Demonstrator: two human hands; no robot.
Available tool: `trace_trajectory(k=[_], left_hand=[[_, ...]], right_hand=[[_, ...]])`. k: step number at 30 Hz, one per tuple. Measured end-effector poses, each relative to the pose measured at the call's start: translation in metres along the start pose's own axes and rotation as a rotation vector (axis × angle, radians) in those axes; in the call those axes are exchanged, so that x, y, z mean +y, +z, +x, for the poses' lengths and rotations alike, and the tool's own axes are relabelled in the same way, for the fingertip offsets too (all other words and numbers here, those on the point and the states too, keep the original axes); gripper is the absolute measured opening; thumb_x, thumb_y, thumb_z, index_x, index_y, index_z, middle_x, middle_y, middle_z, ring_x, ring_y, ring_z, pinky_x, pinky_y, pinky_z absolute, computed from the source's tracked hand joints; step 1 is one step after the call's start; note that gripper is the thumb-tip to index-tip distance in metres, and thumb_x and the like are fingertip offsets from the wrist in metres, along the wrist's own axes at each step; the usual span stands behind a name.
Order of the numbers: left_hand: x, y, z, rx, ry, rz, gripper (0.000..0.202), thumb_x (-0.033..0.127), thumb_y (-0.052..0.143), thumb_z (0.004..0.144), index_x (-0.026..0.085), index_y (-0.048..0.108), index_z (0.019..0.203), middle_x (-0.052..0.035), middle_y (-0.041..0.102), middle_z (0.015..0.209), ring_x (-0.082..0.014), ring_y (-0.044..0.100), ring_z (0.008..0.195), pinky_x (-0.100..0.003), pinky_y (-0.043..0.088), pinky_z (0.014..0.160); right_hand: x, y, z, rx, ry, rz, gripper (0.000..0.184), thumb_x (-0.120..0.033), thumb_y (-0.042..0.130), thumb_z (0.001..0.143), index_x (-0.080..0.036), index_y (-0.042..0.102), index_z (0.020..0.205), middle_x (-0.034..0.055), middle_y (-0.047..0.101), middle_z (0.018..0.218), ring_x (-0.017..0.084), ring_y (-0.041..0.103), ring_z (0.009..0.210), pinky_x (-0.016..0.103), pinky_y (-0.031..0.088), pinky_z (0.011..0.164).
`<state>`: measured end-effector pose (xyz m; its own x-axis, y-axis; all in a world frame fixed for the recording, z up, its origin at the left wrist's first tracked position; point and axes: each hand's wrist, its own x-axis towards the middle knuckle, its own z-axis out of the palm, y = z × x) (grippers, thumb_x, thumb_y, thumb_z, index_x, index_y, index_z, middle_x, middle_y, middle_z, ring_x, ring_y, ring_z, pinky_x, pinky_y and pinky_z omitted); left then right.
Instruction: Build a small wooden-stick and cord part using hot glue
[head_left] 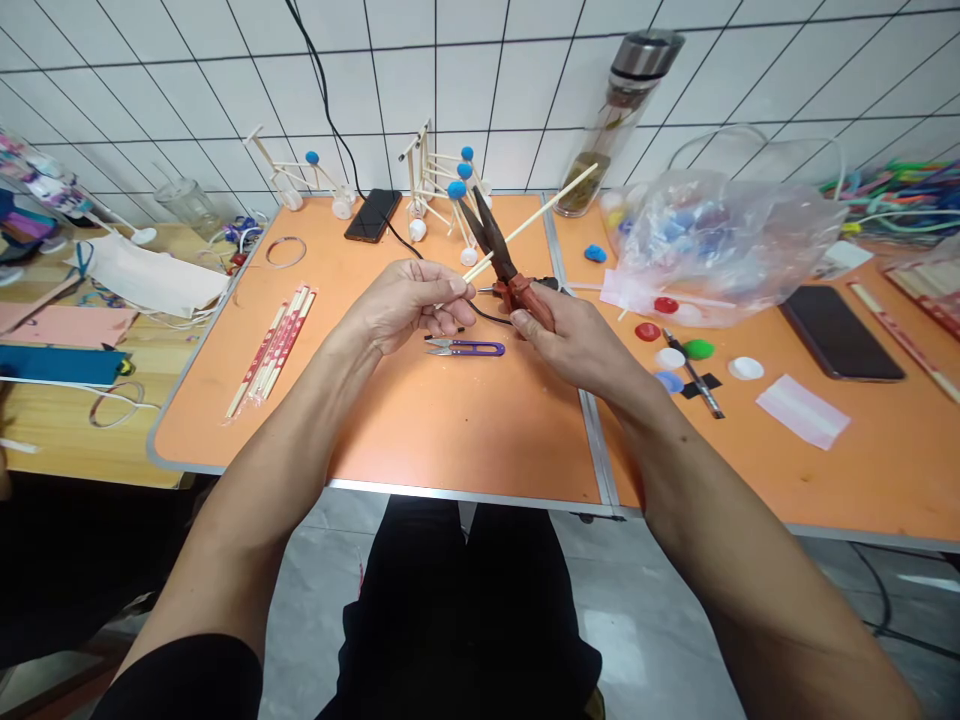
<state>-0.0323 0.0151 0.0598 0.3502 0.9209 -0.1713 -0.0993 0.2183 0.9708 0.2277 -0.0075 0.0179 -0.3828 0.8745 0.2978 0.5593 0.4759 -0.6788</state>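
Between the thumb and fingers of my left hand [416,300] are pale wooden sticks [555,204], which look like chopsticks. One long stick slants up to the right; a shorter piece lies beside it. My right hand [562,335] is closed around the red handles of a pair of pliers [491,240]. Their dark jaws point up and away, spread slightly apart, and the long stick crosses by them; whether they touch it I cannot tell. Just below my hands lie purple thread snips [466,348]. Behind them stands a stick frame [427,180] with blue balls and white caps.
A smaller stick frame [300,175], a phone [373,215] and wrapped chopsticks [274,345] lie to the left. On the right are a glass bottle [619,120], a plastic bag [720,240], coloured caps [699,349], a pen [696,375] and another phone [841,333]. A cable runs behind my hands.
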Motion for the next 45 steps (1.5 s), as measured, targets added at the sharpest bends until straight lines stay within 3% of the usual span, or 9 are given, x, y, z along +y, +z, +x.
trace_trajectory(k=[8, 24, 34, 45], left_hand=[[-0.001, -0.002, 0.001, -0.011, 0.003, 0.003, 0.015, 0.018, 0.09, 0.093, 0.009, 0.082, 0.084, -0.0098, 0.081, 0.068, -0.0109, 0.07, 0.047, -0.015, 0.055, 0.05], [0.001, -0.011, 0.001, -0.021, -0.001, 0.049, 0.015, 0.019, 0.093, 0.089, 0.009, 0.084, 0.083, -0.0124, 0.082, 0.07, -0.0111, 0.069, 0.046, -0.018, 0.056, 0.052], [-0.001, -0.009, 0.0, -0.015, 0.023, 0.073, 0.013, 0.016, 0.091, 0.089, 0.009, 0.084, 0.081, -0.0125, 0.081, 0.069, -0.0107, 0.069, 0.046, -0.016, 0.052, 0.049], [-0.001, -0.012, 0.001, -0.004, 0.031, 0.077, 0.015, 0.021, 0.093, 0.089, 0.011, 0.084, 0.082, -0.0109, 0.082, 0.069, -0.0116, 0.07, 0.048, -0.018, 0.056, 0.053]], right_hand=[[0.001, 0.001, 0.0, -0.002, -0.005, -0.018, 0.048, -0.046, 0.059, 0.111, -0.022, 0.078, 0.147, 0.0149, 0.087, 0.137, 0.041, 0.081, 0.121, 0.059, 0.061, 0.112], [0.007, 0.001, 0.001, 0.023, -0.055, -0.104, 0.042, -0.041, 0.058, 0.11, -0.024, 0.081, 0.141, 0.0144, 0.087, 0.137, 0.04, 0.08, 0.12, 0.053, 0.061, 0.104], [0.008, 0.003, 0.0, 0.031, -0.03, -0.116, 0.043, -0.04, 0.06, 0.11, -0.023, 0.081, 0.143, 0.0144, 0.088, 0.134, 0.04, 0.08, 0.118, 0.053, 0.061, 0.103], [0.006, 0.004, 0.001, 0.032, -0.035, -0.067, 0.044, -0.04, 0.057, 0.112, -0.025, 0.08, 0.145, 0.0135, 0.088, 0.137, 0.04, 0.081, 0.121, 0.055, 0.062, 0.107]])
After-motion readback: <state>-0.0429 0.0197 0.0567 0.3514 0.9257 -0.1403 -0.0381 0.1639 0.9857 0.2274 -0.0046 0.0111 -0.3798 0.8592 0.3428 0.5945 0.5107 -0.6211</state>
